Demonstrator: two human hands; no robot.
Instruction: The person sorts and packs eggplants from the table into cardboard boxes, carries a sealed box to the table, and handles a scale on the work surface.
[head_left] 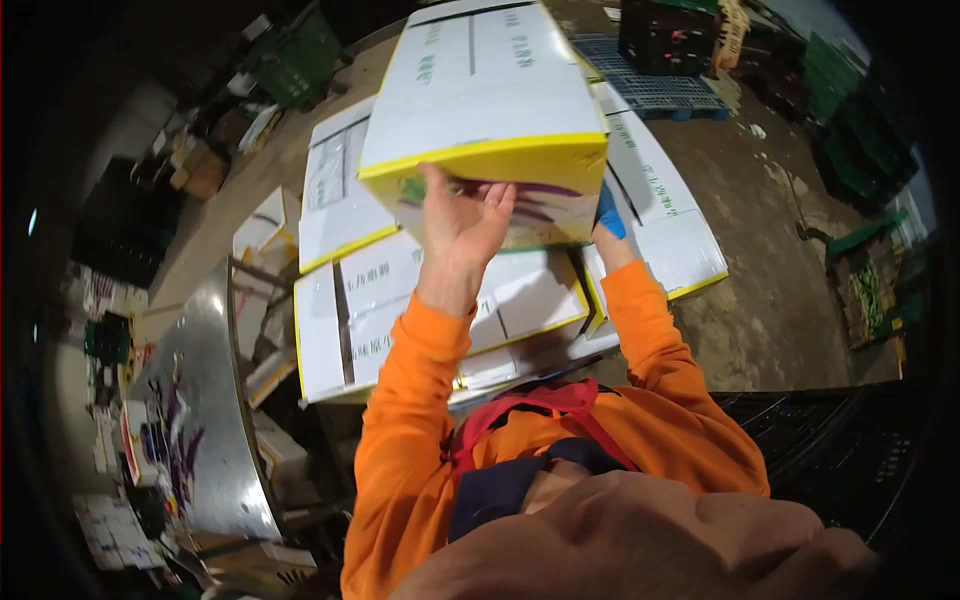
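Note:
A white cardboard box [490, 75] with yellow edges and green printed characters lies on top of a stack of similar boxes. Its near side shows a picture of purple vegetables. In front of that side is my left hand [465, 228], palm turned up, fingers loosely bent and thumb apart, with nothing in the palm. Whether its back touches the cardboard I cannot tell. My right hand [610, 245] is at the box's right side, with something blue over part of it; its fingers are hidden. Below are another white box [420, 300] and, to the right, a further box [665, 205].
To the left stands a metal table [210, 390] with purple vegetables [185, 450] on it. A green bin [295, 60] is at the back left. A blue pallet [650, 85] lies behind on the right, and dark crates [860, 140] stand at the far right.

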